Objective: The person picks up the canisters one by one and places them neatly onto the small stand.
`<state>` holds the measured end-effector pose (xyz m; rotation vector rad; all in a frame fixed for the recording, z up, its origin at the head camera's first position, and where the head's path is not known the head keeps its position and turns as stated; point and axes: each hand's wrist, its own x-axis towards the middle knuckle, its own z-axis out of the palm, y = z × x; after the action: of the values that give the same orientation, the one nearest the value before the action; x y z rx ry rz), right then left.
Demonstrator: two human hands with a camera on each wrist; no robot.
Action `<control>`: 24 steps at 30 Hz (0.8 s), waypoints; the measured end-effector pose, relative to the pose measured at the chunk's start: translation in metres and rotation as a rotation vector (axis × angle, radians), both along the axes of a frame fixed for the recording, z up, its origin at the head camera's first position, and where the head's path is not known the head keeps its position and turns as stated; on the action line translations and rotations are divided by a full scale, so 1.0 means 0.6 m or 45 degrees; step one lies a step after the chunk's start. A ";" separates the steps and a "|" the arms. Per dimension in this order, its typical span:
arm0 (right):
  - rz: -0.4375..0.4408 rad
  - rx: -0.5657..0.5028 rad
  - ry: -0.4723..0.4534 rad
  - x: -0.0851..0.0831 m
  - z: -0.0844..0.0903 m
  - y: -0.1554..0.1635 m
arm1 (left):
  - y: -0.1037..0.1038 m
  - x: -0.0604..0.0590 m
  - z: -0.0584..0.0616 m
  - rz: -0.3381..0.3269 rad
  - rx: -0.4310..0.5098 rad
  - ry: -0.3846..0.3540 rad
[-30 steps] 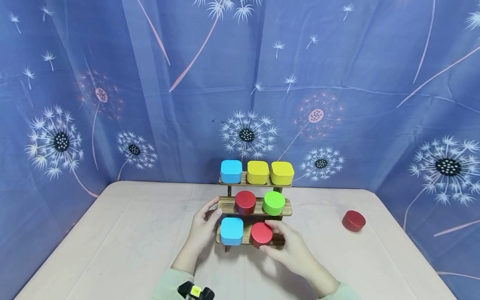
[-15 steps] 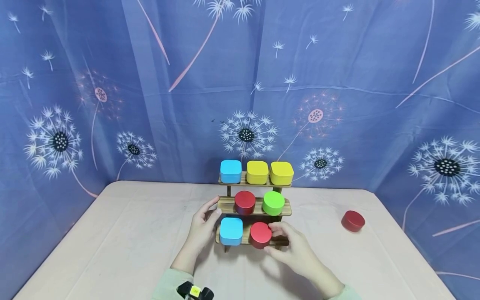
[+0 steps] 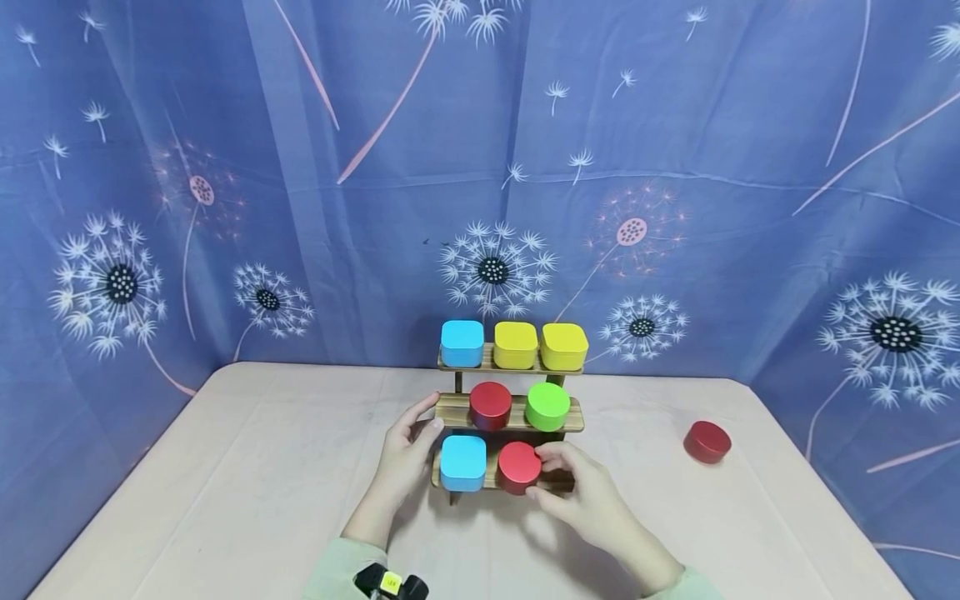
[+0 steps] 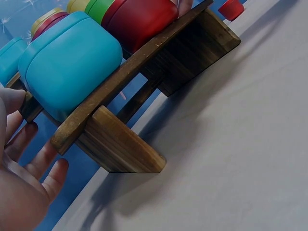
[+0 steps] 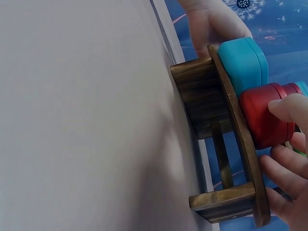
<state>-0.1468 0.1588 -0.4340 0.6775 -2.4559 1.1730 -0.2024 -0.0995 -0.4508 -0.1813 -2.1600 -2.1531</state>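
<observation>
A three-tier wooden stand [image 3: 491, 481] holds coloured tins. On its bottom tier, a rounded-square blue tin [image 3: 462, 463] sits left of a round red tin [image 3: 519, 467]. My right hand [image 3: 592, 502] holds the red tin from the right; in the right wrist view its thumb presses the side of the tin [image 5: 264, 118]. At the stand's left end, my left hand [image 3: 401, 458] grips the middle tier between thumb and fingers. That tier carries a dark red round tin [image 3: 491, 406] and a green round tin [image 3: 547, 406].
The top tier carries a blue tin [image 3: 462, 343] and two yellow tins [image 3: 515, 345]. Another dark red round tin [image 3: 707, 442] lies on the table [image 3: 262, 475] to the right. A blue dandelion-print curtain [image 3: 375, 250] closes off the back and sides.
The red tin on the bottom tier has shifted slightly left. My right fingers loosened slightly to its right side, then came back against it. My left hand stays put.
</observation>
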 end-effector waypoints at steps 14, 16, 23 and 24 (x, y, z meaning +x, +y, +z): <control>-0.040 0.027 0.035 -0.004 0.001 -0.007 | 0.000 0.000 -0.002 0.001 -0.006 -0.004; -0.040 0.027 0.032 -0.004 0.000 -0.006 | -0.001 -0.001 -0.002 0.002 -0.007 -0.003; -0.025 0.025 0.067 -0.005 -0.003 -0.004 | 0.000 -0.001 -0.003 0.000 0.002 -0.003; -0.022 0.021 0.067 -0.004 -0.003 -0.003 | 0.000 -0.001 -0.003 -0.002 0.006 -0.001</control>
<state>-0.1493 0.1568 -0.4356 0.6821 -2.4255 1.1152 -0.2031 -0.0996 -0.4523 -0.1819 -2.1551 -2.1594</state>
